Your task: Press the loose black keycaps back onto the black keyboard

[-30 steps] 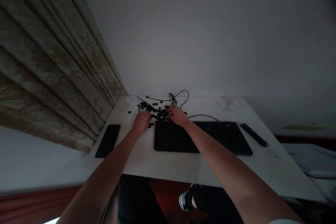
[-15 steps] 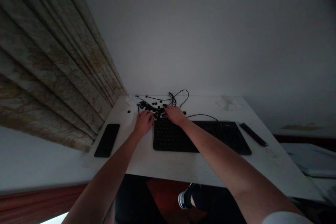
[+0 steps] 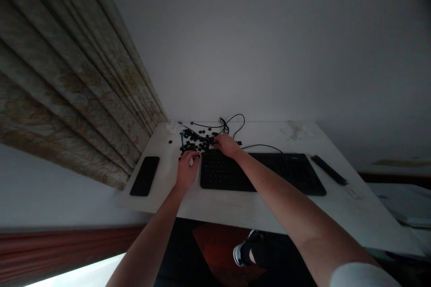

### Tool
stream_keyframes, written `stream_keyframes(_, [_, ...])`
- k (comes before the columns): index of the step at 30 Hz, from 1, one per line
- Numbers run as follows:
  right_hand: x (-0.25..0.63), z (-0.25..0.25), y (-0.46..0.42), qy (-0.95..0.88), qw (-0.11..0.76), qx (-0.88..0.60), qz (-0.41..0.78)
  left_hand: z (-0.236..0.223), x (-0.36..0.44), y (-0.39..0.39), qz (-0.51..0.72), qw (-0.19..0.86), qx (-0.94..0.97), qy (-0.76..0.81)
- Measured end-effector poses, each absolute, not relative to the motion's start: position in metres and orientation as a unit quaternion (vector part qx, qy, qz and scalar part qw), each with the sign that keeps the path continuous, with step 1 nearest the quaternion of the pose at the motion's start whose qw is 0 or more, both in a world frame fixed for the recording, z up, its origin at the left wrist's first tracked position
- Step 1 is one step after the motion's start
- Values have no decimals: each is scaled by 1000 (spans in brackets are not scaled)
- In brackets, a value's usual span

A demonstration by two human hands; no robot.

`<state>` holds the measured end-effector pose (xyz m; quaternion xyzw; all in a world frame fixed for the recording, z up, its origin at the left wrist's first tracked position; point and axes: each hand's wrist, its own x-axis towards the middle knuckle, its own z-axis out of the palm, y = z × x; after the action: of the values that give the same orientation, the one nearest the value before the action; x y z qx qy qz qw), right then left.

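Observation:
A black keyboard (image 3: 218, 176) lies on the white desk, partly covered by my right forearm. Beyond its left end, loose black keycaps (image 3: 190, 147) are scattered in a heap. My left hand (image 3: 187, 171) rests at the near edge of this heap, beside the keyboard's left corner, its thumb and forefinger curled round a small dark piece that looks like a keycap. Over the keyboard's back edge, my right hand (image 3: 226, 145) has its fingers pinched together among the keycaps. What it grips is too small and dark to make out.
A black phone (image 3: 144, 176) lies at the desk's left. Behind the keycaps runs a coiled black cable (image 3: 224, 125), near a blue tool (image 3: 182, 139) and crumpled clear plastic (image 3: 172, 126). A dark bar-shaped object (image 3: 328, 170) lies at right. A curtain (image 3: 101, 98) hangs at left.
My left hand has drawn back toward me from the keycaps, uncovering more of them, and its fingers have curled. My right hand stays near the same spot. The view has shifted slightly.

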<state>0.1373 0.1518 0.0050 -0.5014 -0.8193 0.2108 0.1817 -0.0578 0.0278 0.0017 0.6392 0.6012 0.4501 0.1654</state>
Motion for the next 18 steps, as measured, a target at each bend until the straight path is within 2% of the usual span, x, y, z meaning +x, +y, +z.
stream_keyframes(3, [134, 11, 134, -655, 363, -534, 393, 10, -46, 17, 476, 207, 601, 608])
stream_keyframes(5, [134, 17, 113, -504, 461, -472, 557, 17, -34, 13, 496, 244, 578, 601])
stream_keyframes(8, [140, 28, 73, -343, 507, -327, 720, 33, -11, 6, 516, 285, 576, 566])
stream_keyframes(13, [160, 50, 6, -266, 516, -263, 770, 62, 24, -16, 519, 312, 639, 474])
stream_keyframes(18, [177, 60, -37, -233, 545, -249, 766, 71, 43, -38, 520, 269, 693, 421])
